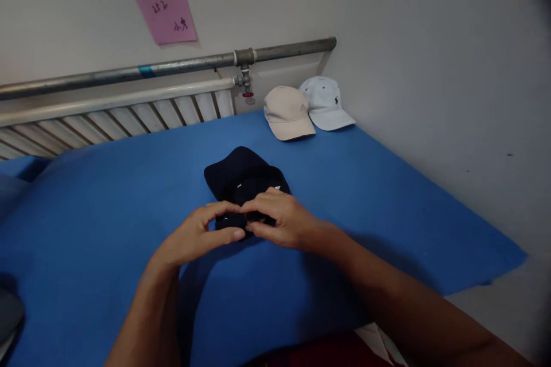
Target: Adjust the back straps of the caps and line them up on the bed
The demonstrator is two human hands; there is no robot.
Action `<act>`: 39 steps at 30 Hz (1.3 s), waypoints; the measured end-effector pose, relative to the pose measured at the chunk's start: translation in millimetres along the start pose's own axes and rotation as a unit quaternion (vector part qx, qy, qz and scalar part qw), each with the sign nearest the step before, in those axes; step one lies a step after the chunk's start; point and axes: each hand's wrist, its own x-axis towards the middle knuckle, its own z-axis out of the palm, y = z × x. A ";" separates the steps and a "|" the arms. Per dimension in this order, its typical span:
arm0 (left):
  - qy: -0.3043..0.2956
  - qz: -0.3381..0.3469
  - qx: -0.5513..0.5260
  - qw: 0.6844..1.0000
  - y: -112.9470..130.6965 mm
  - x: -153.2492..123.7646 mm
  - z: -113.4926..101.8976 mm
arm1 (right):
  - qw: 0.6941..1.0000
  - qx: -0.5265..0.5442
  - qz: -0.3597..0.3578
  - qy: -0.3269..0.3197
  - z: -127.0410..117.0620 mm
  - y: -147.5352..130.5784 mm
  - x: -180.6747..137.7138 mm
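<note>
Pinching cap (241, 175) by near edge with left hand (196, 235) and right hand (284, 221). Stretching straight beyond grip, brim farthest.

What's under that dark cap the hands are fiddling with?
The dark cap lies on the blue cloth. The left hand and right hand cover its near edge; anything beneath the cap is hidden.

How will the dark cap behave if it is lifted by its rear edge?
The dark cap probably sags: its crown looks flattened on the blue cloth. Likely light, since the left hand and right hand pinch it with fingertips only. Lying flat, it should not roll.
</note>
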 end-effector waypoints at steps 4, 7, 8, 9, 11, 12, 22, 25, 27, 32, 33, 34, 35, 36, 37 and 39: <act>-0.009 -0.003 -0.008 1.000 -0.8 2.4 4.5 | 0.998 0.023 0.048 -0.037 -4.4 -2.4 0.9; -0.010 0.000 -0.045 0.999 -5.0 2.5 3.6 | 0.995 0.036 0.076 -0.057 -9.8 -3.0 2.2; -0.011 0.002 -0.050 0.999 -6.5 2.4 3.0 | 0.994 0.039 0.081 -0.063 -11.2 -2.9 2.7; -0.012 0.005 -0.052 0.999 -7.7 2.3 2.6 | 0.993 0.042 0.085 -0.069 -12.4 -2.8 3.2; -0.011 0.015 -0.053 0.998 -9.3 2.5 2.4 | 0.992 0.045 0.092 -0.079 -13.7 -2.6 3.9; -0.007 0.020 -0.055 0.998 -9.7 2.7 2.7 | 0.991 0.047 0.093 -0.082 -13.8 -2.6 4.1; 0.057 0.011 -0.038 0.998 -4.0 0.3 7.8 | 0.991 0.051 0.118 -0.035 -8.2 0.2 2.9; 0.055 0.017 -0.023 0.998 -1.6 -0.7 6.2 | 0.987 0.052 0.148 -0.022 -7.2 2.0 2.4; 0.074 0.024 -0.021 0.997 -0.8 -0.4 5.4 | 0.987 0.051 0.148 -0.024 -6.6 2.6 2.4; 0.099 0.027 -0.077 0.992 -0.9 -0.4 5.5 | 0.989 0.038 0.144 -0.006 -5.4 2.7 3.1; 0.095 0.024 -0.079 0.992 -1.0 -0.6 5.6 | 0.989 0.036 0.144 -0.005 -5.1 2.6 3.1; 0.093 0.020 -0.076 0.992 -1.2 -0.6 5.6 | 0.989 0.036 0.143 -0.004 -4.8 2.7 3.1; 0.094 0.015 -0.074 0.993 -1.3 -0.6 5.6 | 0.989 0.036 0.141 -0.003 -4.3 2.7 3.1; 0.095 0.011 -0.073 0.993 -1.3 -0.4 5.7 | 0.990 0.036 0.138 -0.002 -3.7 2.9 3.0; 0.096 0.009 -0.074 0.993 -1.3 -0.1 5.9 | 0.990 0.036 0.136 0.001 -3.2 3.0 2.9; 0.098 0.009 -0.076 0.992 -0.9 0.7 6.4 | 0.991 0.036 0.132 0.010 -2.0 3.5 2.7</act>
